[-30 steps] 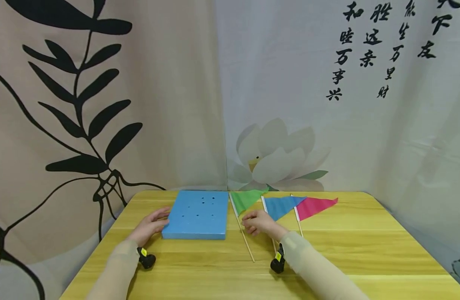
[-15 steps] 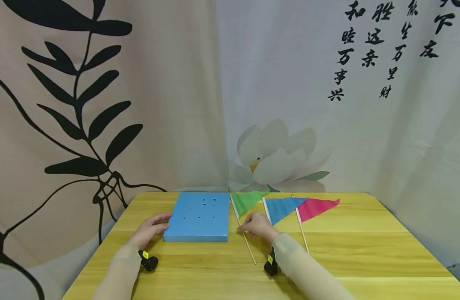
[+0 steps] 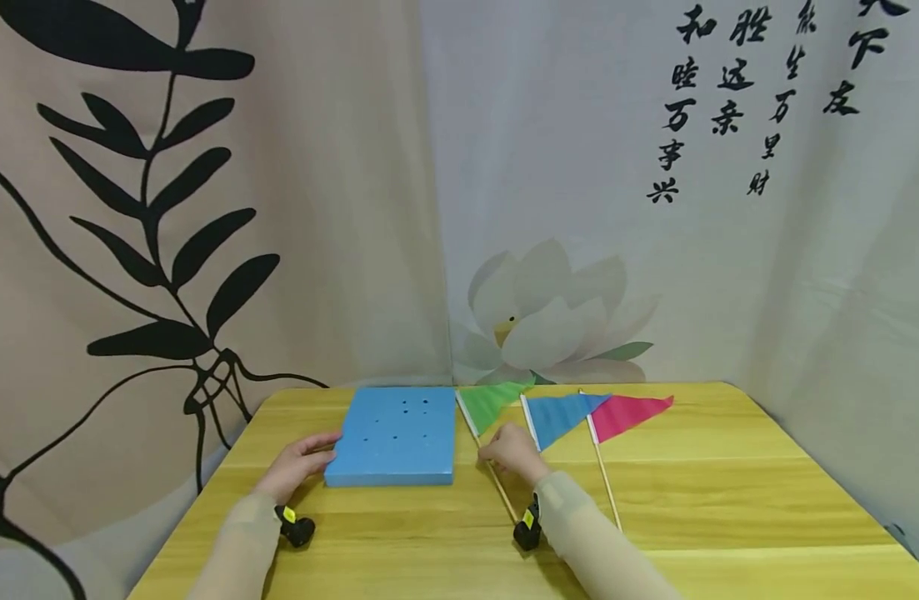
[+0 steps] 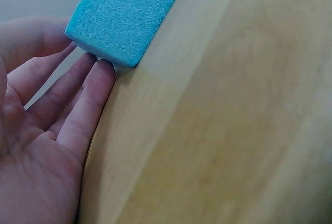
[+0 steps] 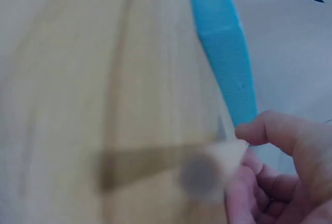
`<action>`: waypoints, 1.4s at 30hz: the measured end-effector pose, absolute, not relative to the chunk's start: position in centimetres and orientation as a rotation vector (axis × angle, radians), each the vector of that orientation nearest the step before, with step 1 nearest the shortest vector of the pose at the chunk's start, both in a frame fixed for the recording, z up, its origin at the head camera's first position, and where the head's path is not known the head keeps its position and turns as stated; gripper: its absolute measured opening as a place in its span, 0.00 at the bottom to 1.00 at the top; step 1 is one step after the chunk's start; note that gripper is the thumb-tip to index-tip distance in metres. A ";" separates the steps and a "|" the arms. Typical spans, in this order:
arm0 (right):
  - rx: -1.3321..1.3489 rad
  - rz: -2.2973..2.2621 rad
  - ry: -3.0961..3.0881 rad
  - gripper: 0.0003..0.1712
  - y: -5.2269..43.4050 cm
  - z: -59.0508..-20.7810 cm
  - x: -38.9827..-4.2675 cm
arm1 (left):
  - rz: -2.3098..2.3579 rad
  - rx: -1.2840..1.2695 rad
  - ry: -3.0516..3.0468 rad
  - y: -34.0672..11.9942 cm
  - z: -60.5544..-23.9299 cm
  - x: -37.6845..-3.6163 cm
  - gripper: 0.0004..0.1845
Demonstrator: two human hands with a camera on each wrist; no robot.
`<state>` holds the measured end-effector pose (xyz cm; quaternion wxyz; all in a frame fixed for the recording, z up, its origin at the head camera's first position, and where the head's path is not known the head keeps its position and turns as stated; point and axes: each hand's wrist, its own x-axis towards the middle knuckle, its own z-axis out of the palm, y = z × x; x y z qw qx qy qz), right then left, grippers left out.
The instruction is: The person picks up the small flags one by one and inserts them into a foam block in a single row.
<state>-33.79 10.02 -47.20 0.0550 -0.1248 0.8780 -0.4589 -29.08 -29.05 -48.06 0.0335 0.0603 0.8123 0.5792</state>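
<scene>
Here the left hand [image 3: 297, 467] lies flat with straight fingers [image 4: 85, 105] on the table [image 3: 699, 500], the fingertips touching the near left corner of the blue foam block [image 3: 395, 435] — it grasps nothing. The right hand [image 3: 510, 452] is at about 3 o'clock from the block, its fingers curled around the thin wooden stick [image 3: 500, 485] of the green flag [image 3: 491, 400]; the right wrist view, though blurred, shows the stick pinched between thumb and fingers. The green flag lies on the table just beside the block's right edge. At 3 o'clock from it lie the blue flag [image 3: 560, 414] and the pink flag [image 3: 630, 412] — the two cloths overlap.
</scene>
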 end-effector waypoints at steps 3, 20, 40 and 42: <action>-0.383 -1.420 2.619 0.27 10.4 -46.7 -33.7 | 1.795 0.183 2.479 -29.0 -48.1 -28.9 0.27; -0.222 -1.731 2.004 0.20 12.5 -46.7 -34.8 | 1.765 0.167 2.503 -29.2 -48.3 -29.3 0.27; -0.241 -1.809 1.875 0.21 12.1 -46.5 -34.2 | 1.782 0.167 2.535 -29.0 -48.2 -28.6 0.26; -0.221 -1.842 1.893 0.22 12.1 -46.3 -34.2 | 1.783 0.173 2.531 -29.2 -48.2 -28.6 0.26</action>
